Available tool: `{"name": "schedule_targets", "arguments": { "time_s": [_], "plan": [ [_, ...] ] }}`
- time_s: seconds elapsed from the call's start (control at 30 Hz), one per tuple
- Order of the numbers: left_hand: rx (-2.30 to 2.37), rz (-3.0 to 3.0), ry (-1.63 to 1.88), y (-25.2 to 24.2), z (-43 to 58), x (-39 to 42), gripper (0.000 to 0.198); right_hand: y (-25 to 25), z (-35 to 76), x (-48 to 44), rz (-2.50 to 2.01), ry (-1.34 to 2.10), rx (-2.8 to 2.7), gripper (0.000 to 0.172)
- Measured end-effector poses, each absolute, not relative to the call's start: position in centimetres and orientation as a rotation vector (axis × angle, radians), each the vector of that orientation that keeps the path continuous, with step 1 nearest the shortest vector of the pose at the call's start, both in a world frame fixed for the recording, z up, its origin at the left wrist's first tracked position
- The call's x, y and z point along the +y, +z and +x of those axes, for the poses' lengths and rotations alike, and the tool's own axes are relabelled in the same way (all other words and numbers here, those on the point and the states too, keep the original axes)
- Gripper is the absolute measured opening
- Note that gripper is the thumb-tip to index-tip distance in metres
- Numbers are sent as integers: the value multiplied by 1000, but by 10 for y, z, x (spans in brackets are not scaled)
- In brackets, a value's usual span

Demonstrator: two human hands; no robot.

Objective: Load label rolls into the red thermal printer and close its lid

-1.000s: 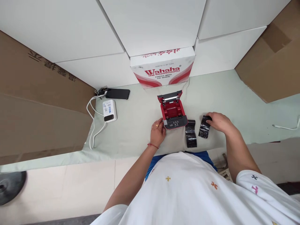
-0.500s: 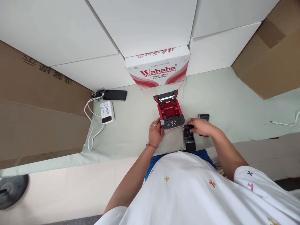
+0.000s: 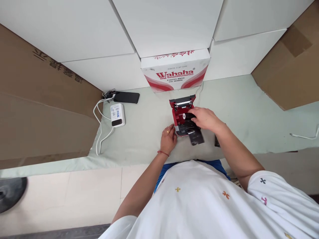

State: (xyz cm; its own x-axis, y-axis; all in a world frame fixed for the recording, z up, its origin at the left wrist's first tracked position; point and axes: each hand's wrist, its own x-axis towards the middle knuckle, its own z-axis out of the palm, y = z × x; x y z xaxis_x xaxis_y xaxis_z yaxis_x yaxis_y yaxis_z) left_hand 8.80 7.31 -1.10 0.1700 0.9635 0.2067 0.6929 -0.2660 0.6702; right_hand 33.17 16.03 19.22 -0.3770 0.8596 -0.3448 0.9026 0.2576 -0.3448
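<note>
A small red and black printer (image 3: 184, 128) lies on the cloth-covered table with its lid raised. My left hand (image 3: 168, 138) closes on the printer's front left corner, fingers against its side. Over the open compartment, my right hand (image 3: 205, 118) grips a roll of shiny black film (image 3: 196, 136) between thumb and fingers. The roll's white-ringed end points left, and a loose black tail hangs over the printer's front edge. How deep the roll sits in the compartment is hard to tell. Another black roll (image 3: 216, 141) lies mostly hidden behind my right forearm.
Behind the printer stands a white and red Wahaha carton (image 3: 175, 74). At the left are a black phone (image 3: 126, 97), a white device (image 3: 118, 115) with cables, and a large cardboard box (image 3: 50, 109). Another cardboard box (image 3: 286, 76) and a white cable (image 3: 305, 136) are at the right.
My right hand has lifted the black film roll from the table beside the printer and brought it up and left over the open compartment. My left hand stays at the printer's corner.
</note>
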Motion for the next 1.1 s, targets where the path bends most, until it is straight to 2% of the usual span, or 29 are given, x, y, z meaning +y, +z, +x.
{"name": "schedule_targets", "arguments": {
  "time_s": [0.1, 0.23, 0.4, 0.53, 0.7, 0.8, 0.9, 1.1],
  "plan": [
    [1556, 2025, 852, -12, 88, 74, 46, 192, 310, 164, 1697, -641, 2362, 47],
    [1550, 2030, 856, -12, 88, 74, 47, 189, 292, 172, 1677, -578, 2286, 30],
    [1552, 2037, 864, -12, 88, 74, 47, 175, 281, 182, 1647, -606, 2224, 45],
    [1558, 2038, 876, -13, 87, 73, 46, 181, 288, 174, 1645, -671, 2394, 24],
    [1557, 2039, 896, -15, 87, 74, 46, 197, 298, 167, 1831, -597, 2767, 49],
    [1560, 2037, 924, -15, 88, 74, 45, 186, 306, 174, 1944, -445, 3050, 50],
    [1575, 2016, 975, -14, 87, 74, 44, 169, 316, 177, 1864, -448, 3143, 56],
    [1674, 1906, 1173, 6, 78, 77, 59, 166, 333, 146, 1740, -537, 3067, 47]
  ]
}}
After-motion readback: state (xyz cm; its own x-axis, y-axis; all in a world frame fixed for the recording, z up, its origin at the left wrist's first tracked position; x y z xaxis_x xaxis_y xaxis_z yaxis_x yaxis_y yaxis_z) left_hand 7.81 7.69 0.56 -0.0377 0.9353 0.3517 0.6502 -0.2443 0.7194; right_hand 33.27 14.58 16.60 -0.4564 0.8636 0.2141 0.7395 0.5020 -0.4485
